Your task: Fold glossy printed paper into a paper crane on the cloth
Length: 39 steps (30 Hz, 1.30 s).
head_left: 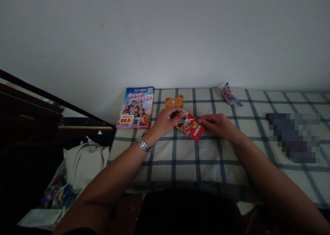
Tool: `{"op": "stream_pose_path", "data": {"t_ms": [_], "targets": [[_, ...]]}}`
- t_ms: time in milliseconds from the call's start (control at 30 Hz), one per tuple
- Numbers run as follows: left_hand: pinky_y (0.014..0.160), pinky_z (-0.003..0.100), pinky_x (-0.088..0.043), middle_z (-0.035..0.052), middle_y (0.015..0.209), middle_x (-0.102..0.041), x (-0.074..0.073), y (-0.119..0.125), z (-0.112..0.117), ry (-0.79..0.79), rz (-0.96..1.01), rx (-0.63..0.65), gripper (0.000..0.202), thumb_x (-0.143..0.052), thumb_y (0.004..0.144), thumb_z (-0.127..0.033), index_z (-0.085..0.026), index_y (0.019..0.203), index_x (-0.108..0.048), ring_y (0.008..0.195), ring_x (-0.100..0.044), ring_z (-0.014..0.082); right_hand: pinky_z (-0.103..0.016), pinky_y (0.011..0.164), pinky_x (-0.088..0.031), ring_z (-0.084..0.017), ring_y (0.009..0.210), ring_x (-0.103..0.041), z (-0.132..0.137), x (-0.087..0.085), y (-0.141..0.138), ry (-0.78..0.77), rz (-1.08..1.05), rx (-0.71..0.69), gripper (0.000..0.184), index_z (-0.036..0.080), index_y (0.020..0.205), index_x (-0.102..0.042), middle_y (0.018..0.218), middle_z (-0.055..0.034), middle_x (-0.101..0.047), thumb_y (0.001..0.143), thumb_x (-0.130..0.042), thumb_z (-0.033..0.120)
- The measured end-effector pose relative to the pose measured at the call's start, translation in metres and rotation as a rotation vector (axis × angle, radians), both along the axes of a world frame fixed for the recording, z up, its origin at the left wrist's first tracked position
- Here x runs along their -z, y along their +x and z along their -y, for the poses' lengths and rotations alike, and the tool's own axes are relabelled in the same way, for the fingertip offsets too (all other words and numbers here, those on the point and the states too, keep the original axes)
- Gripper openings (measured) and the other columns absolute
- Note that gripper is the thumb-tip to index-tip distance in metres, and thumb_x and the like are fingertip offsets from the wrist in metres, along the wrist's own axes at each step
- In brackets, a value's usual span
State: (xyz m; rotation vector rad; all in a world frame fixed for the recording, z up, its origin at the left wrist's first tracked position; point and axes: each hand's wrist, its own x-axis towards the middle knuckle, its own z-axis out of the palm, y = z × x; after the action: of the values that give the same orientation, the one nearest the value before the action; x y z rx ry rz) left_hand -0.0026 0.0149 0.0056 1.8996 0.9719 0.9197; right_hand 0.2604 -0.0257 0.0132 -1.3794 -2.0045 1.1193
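"Where are the arms?"
"The left forearm (113, 175) reaches in from seven o'clock, the right forearm (268, 169) from five."
"And the hands?"
"The left hand (165, 122) curls toward three o'clock, the right hand (219, 125) toward nine, just apart."

**Inspector:** Hands on the count?

**Clerk:** Two: one left hand (165, 121), one right hand (219, 125).

**Inspector:** Between the fingers?

**Clerk:** One red packet (189, 125).

**Inspector:** Beyond the left fingers?

**Clerk:** One orange bear-shaped card (174, 101), one brochure (134, 108). Back from those fingers, one wristwatch (143, 142).

**Inspector:** Beyond the right fingers?

**Clerk:** One crumpled printed wrapper (228, 94), and well off to that side, one pixelated item (292, 137), too blurred to name.
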Motion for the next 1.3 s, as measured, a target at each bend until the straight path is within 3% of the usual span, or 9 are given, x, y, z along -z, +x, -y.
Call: {"op": "stream_pose_path", "data": {"t_ms": [200, 400, 700, 1300], "targets": [[0.074, 0.028, -0.052, 0.0049, 0.092, -0.075, 0.0021, -0.0001, -0.0013, -0.007, 0.026, -0.005, 0.035, -0.061, 0.102, -0.051, -0.019, 0.095, -0.072, 0.082, -0.068, 0.0173, -0.028, 0.061, -0.045, -0.018, 0.067, -0.061, -0.0006, 0.0, -0.0002, 0.023, 0.0, 0.017, 0.051, 0.019, 0.09, -0.079, 0.076, -0.0026, -0.073, 0.101, -0.054, 0.062], [0.073, 0.027, -0.051, 0.0028, 0.086, -0.073, 0.0004, 0.0003, -0.0003, 0.003, 0.062, -0.011, 0.029, -0.062, 0.102, -0.044, -0.018, 0.093, -0.071, 0.079, -0.067, 0.0161, -0.03, 0.066, -0.05, -0.021, 0.073, -0.065, 0.0011, -0.0036, -0.001, -0.008, -0.046, -0.021, 0.05, 0.02, 0.095, -0.081, 0.082, -0.004, -0.077, 0.101, -0.054, 0.061], [0.071, 0.027, -0.049, 0.0024, 0.085, -0.071, -0.001, -0.0016, -0.0024, 0.013, 0.07, -0.048, 0.03, -0.062, 0.101, -0.046, -0.019, 0.091, -0.07, 0.078, -0.064, 0.0159, -0.037, 0.074, -0.062, -0.026, 0.08, -0.075, 0.0004, 0.0037, 0.0024, -0.106, -0.156, 0.019, 0.046, 0.022, 0.099, -0.081, 0.091, -0.0065, -0.082, 0.098, -0.059, 0.063], [0.069, 0.027, -0.047, 0.0012, 0.081, -0.066, -0.0022, 0.001, 0.0016, -0.03, 0.083, -0.059, 0.03, -0.059, 0.101, -0.043, -0.018, 0.086, -0.066, 0.077, -0.06, 0.0157, -0.031, 0.066, -0.053, -0.02, 0.072, -0.068, 0.0009, 0.0013, 0.002, -0.033, -0.101, -0.026, 0.046, 0.02, 0.091, -0.077, 0.082, -0.005, -0.076, 0.102, -0.054, 0.058]]}}
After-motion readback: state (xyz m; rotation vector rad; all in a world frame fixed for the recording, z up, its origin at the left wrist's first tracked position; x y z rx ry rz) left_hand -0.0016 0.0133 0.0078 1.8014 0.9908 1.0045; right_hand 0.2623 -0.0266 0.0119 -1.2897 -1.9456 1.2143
